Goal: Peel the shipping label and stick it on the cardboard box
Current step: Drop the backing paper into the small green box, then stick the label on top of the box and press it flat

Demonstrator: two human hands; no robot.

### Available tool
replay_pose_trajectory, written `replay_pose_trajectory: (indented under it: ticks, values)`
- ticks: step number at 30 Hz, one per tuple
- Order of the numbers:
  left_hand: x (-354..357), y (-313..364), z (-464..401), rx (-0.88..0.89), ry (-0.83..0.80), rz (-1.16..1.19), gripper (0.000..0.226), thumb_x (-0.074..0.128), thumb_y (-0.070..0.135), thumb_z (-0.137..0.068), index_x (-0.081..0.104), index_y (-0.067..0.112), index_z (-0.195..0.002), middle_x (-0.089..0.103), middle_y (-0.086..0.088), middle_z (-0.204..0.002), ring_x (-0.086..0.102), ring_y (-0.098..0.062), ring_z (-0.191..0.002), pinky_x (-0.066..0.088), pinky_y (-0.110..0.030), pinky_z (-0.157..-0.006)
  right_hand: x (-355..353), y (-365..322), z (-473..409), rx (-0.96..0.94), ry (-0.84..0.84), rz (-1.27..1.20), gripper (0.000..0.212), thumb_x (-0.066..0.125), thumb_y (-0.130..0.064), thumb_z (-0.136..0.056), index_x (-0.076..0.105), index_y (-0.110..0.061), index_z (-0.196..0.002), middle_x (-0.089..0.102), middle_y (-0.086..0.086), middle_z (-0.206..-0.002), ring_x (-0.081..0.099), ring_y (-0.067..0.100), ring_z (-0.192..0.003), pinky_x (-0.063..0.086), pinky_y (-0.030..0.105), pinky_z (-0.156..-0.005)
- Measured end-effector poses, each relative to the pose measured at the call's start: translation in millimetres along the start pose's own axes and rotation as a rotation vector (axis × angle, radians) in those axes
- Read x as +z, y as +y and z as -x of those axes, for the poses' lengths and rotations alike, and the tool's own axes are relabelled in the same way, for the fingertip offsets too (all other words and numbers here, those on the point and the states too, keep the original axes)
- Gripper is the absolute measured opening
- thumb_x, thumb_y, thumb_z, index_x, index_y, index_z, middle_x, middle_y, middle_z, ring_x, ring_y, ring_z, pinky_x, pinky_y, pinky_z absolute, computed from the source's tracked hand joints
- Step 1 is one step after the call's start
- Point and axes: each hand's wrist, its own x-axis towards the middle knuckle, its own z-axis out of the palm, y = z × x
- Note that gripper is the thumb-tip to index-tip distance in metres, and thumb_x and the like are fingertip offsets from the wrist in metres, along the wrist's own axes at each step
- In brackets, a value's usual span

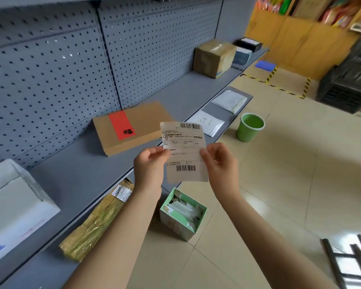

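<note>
Fingers (pixel 162 152) of both hands are pinched on the label (pixel 184 152), held upright in the air off the shelf's (pixel 75 176) front edge. Peeling seems not yet finished; the box (pixel 133 127) is unlabelled.

A grey shelf (pixel 75 176) before me carries a flat cardboard box (pixel 131 127) with a red sticker, a taller taped carton (pixel 214 57) farther along and a white parcel (pixel 13 203) at left; on the tiled floor (pixel 290 184) stand a green bucket (pixel 251 127) and an open green box (pixel 182 213)
</note>
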Motion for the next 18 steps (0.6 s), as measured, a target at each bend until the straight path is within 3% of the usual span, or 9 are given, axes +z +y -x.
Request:
replay_pose_trajectory:
  ticks: [5, 9, 12, 15, 18]
  values:
    - [-3, 39, 14, 0.102, 0.020, -0.003, 0.005, 0.067, 0.012, -0.082, 0.065, 0.013, -0.087, 0.068, 0.003, -0.082, 0.063, -0.008, -0.074, 0.046, -0.017, -0.066, -8, -38, -11, -0.006, -0.010, -0.037, 0.025, 0.063, -0.013, -0.086, 0.052, -0.026, -0.068, 0.058, -0.011, -0.066, 0.052, 0.010, -0.064, 0.043, 0.024, -0.062]
    - [-7, 67, 27, 0.160, 0.050, -0.003, 0.013, 0.067, 0.013, -0.082, 0.065, 0.007, -0.094, 0.067, 0.001, -0.082, 0.060, -0.004, -0.071, 0.044, -0.003, -0.055, -13, -65, -20, -0.007, -0.049, -0.071, 0.022, 0.063, -0.014, -0.085, 0.054, -0.023, -0.068, 0.060, -0.007, -0.070, 0.054, 0.013, -0.066, 0.045, 0.029, -0.065]
    - [-12, 87, 38, 0.190, 0.077, -0.013, 0.013, 0.067, 0.013, -0.082, 0.065, 0.008, -0.093, 0.068, 0.000, -0.083, 0.062, -0.003, -0.069, 0.044, -0.002, -0.054, -16, -85, -27, -0.023, -0.092, -0.092, 0.017, 0.064, -0.014, -0.084, 0.055, -0.017, -0.070, 0.062, -0.003, -0.073, 0.056, 0.013, -0.069, 0.047, 0.032, -0.068]
    - [-20, 106, 47, 0.221, 0.116, -0.008, 0.007, 0.068, 0.013, -0.081, 0.066, 0.010, -0.088, 0.069, 0.002, -0.079, 0.062, 0.002, -0.063, 0.042, -0.002, -0.052, -13, -105, -34, -0.049, -0.138, -0.105, 0.018, 0.065, -0.014, -0.083, 0.056, -0.018, -0.068, 0.062, -0.005, -0.069, 0.055, 0.007, -0.063, 0.046, 0.025, -0.064]
    - [-31, 124, 58, 0.242, 0.165, -0.002, 0.008, 0.068, 0.013, -0.080, 0.067, 0.010, -0.087, 0.070, -0.001, -0.081, 0.062, -0.007, -0.069, 0.045, -0.007, -0.056, -7, -123, -40, -0.075, -0.193, -0.115, 0.018, 0.066, -0.016, -0.083, 0.057, -0.019, -0.068, 0.063, -0.002, -0.068, 0.054, 0.007, -0.062, 0.044, 0.022, -0.061]
